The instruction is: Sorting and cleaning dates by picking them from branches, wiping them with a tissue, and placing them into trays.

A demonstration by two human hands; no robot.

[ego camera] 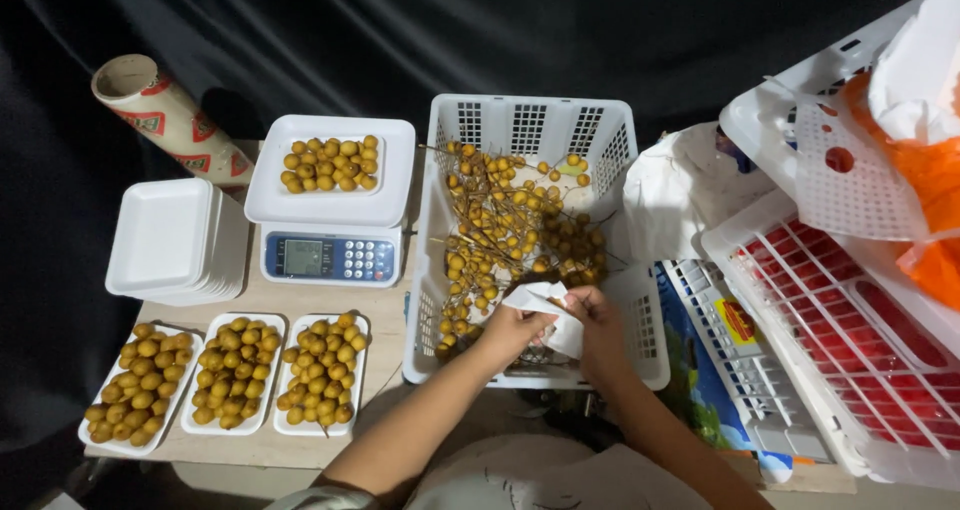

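1. Head view: both hands work over the near end of a white slatted basket [640, 355] that stands on the bench [385, 315].
2. Left hand [512, 328] is closed on one edge of a white plastic bag [545, 305]; right hand [600, 332] grips the opposite side, just beside the left. The bag sits between the two hands, above the basket floor.
3. Handling judgement: the bag looks thin, limp and very light; it probably slips and collapses unless pinched at the rim on both sides.
4. Directly beyond the hands lie fruit clusters [515, 230]: small yellow-brown round fruit on dry, stiff, brittle-looking twigs. Fruit likely detaches easily; take hold by the stem, not by the fruit.
5. Left of the left hand stand three filled foam trays [225, 375], a scale [330, 258] carrying another filled tray, and a stack of empty trays [170, 240].
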